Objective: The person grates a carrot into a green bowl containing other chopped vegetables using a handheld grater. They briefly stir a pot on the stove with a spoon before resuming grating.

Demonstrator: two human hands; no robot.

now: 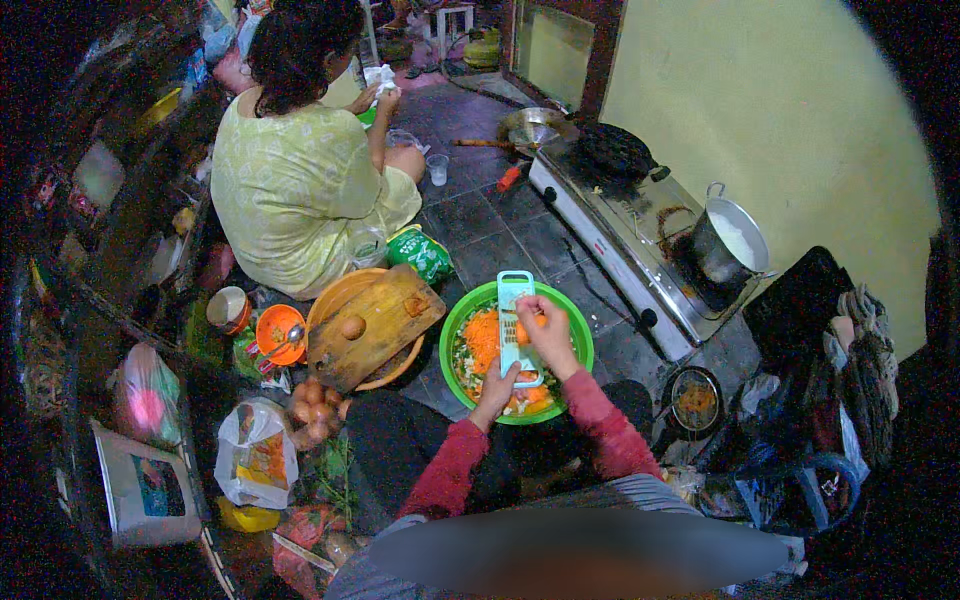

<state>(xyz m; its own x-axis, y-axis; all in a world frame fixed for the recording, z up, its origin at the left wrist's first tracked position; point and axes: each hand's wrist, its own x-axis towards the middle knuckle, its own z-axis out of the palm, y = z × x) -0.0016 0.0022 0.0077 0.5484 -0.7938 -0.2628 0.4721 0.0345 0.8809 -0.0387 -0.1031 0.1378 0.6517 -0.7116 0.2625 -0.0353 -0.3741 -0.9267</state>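
Observation:
A light-blue plastic grater (516,282) lies lengthwise over a green plastic basin (451,367). My left hand (496,391) grips the grater's near end. In my right hand (551,334) is a piece of carrot (532,328), pressed against the grating face; the fingers hide part of it. Below the grater, a heap of shredded carrot (482,335) sits in the basin on chopped pale and green vegetables. Larger orange pieces (538,406) show at the basin's near side.
Left of the basin, a wooden cutting board (382,322) rests across an orange tub (411,361). Eggs (317,409) lie nearby. A gas stove (611,244) with a pot (729,234) stands to the right. Another person (300,180) sits at the upper left.

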